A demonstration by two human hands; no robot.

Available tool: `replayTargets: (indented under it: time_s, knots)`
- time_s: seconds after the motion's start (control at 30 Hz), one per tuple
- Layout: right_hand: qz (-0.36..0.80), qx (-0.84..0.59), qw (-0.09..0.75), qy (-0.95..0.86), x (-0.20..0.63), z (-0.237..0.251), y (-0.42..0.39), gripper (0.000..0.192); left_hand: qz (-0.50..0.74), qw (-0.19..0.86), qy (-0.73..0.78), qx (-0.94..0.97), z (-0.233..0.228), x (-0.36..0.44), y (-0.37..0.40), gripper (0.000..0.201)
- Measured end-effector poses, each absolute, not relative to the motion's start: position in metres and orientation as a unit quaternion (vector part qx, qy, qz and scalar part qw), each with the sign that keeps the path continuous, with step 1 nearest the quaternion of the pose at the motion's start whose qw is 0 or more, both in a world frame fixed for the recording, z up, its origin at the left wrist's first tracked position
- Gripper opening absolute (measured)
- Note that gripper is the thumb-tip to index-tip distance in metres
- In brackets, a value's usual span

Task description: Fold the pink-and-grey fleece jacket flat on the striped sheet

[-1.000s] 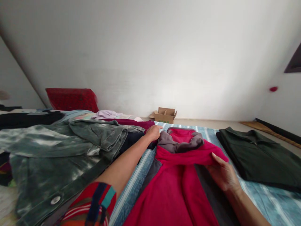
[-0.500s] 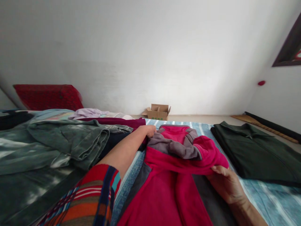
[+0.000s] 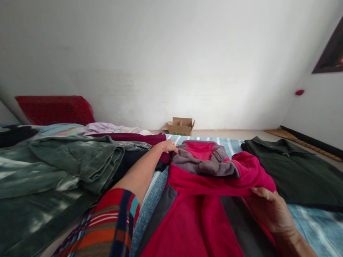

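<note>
Pink fleece point(image 3: 198, 221) lies flat on the bed point(image 3: 316, 228), long axis running straight away from the person, collar end far, hem end near and out of view below. Grey panels at collar and down both sides.

Top part is doubled back toward the person: a pink fold crosses the garment side to side, grey collar point(image 3: 203, 165) sitting just beyond it.

Right hand point(image 3: 270, 210) at the right end of that fold, fingers closed around the pink edge, thumb on top; the fold lies up and left of this hand. It is the nearer hand to the person.

Left hand point(image 3: 168, 146) reaches far along the left side to the collar corner, fingers curled on cloth there. Whether it pinches the collar or the dark garment just beside it, cannot tell. Forearm lies along the fleece's left edge; striped sleeve point(image 3: 107, 228) near the camera.

Left of left hand: heap of clothes, green jeans point(image 3: 80, 160) on top, maroon cloth point(image 3: 139, 138) behind, touching the fleece corner.

Right of right hand: dark green shirt point(image 3: 294, 171), folded, just beside the fleece, not overlapping.

Beyond the bed, on the floor by the wall: small cardboard box point(image 3: 180, 126), flaps open; contents not visible. Red pillow point(image 3: 53, 110) far left.
</note>
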State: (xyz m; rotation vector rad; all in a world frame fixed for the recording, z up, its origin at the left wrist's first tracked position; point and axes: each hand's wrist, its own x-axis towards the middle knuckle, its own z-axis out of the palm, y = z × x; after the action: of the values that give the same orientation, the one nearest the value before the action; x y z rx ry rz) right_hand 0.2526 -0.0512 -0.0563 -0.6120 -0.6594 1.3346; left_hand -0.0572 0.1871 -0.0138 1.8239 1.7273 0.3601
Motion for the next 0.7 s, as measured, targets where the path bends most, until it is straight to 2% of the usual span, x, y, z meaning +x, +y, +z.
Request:
replayTargets:
  time_s: [0.53, 0.7]
  knots:
    - [0.564, -0.282, 0.722, -0.285, 0.252, -0.05, -0.05, 0.037, 0.308, 0.332, 0.644, 0.617, -0.027, -0.054, 0.171, 0.018]
    - [0.543, -0.267, 0.735, -0.305, 0.249, -0.036, -0.054, 0.036, 0.33, 0.313, 0.646, 0.613, -0.035, -0.05, 0.173, 0.031]
